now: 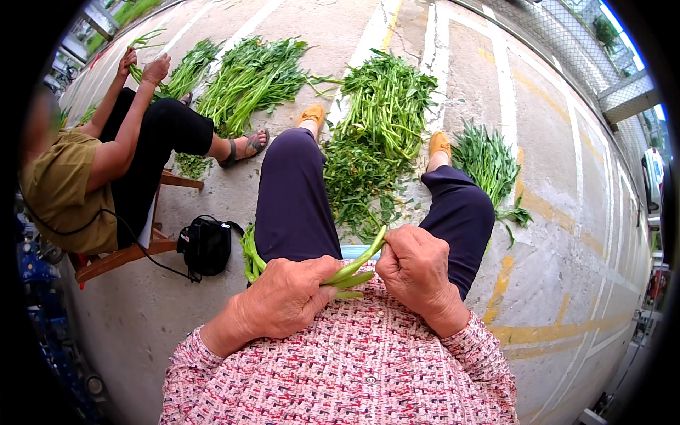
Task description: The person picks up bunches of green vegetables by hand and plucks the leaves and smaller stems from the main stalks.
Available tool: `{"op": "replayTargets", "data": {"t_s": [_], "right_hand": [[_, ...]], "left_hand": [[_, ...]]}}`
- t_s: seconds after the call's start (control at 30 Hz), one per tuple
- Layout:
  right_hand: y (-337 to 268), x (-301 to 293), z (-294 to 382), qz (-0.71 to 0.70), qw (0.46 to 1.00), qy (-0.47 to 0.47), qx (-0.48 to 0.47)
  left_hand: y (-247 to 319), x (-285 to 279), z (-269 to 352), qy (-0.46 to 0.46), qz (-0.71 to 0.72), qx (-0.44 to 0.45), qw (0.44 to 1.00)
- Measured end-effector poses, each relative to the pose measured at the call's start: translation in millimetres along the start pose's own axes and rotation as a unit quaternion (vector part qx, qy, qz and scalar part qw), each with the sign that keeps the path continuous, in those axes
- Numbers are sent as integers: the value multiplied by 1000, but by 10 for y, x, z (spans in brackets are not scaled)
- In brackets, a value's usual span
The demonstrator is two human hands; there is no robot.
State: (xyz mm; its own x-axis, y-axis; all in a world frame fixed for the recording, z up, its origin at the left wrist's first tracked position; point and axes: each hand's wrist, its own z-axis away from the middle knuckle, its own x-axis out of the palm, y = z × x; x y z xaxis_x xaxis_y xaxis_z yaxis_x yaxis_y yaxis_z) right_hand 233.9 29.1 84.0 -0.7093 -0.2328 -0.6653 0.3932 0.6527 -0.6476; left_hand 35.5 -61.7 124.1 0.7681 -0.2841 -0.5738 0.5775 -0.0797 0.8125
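Several green vegetable stems point(351, 274) pass through my left hand point(289, 297), which is closed around them in front of my lap. Their leafy ends trail out below that hand, beside my left thigh point(297, 212). My right hand point(414, 271) pinches the tip of the longest stem, a short way to the right. Between my feet lies a heap of long leafy greens point(390, 106), which look like water spinach. Nearer to me, loose leaves and short bits point(356, 186) cover the concrete.
To the left, another person point(79, 180) sits on a wooden stool point(127, 258) holding stems in both hands. More greens point(249, 79) lie beyond my left foot, and a bundle point(486, 159) lies by my right leg. A black bag point(204, 245) with a cable sits between us.
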Motion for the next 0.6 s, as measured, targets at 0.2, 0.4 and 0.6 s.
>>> {"op": "replayTargets", "data": {"t_s": [0.2,0.4,0.6], "right_hand": [[-13,13,84,-246,953,17,177],[-19,-143,101,-483,830,-98,262],[244,-324,199,-672,693,-121,232]], "left_hand": [[-56,-134,-28,-28,76,-37,996],[-152,-253,-20,-58,166,-9,984],[-364,-497,153,-53,252,-84,963]]}}
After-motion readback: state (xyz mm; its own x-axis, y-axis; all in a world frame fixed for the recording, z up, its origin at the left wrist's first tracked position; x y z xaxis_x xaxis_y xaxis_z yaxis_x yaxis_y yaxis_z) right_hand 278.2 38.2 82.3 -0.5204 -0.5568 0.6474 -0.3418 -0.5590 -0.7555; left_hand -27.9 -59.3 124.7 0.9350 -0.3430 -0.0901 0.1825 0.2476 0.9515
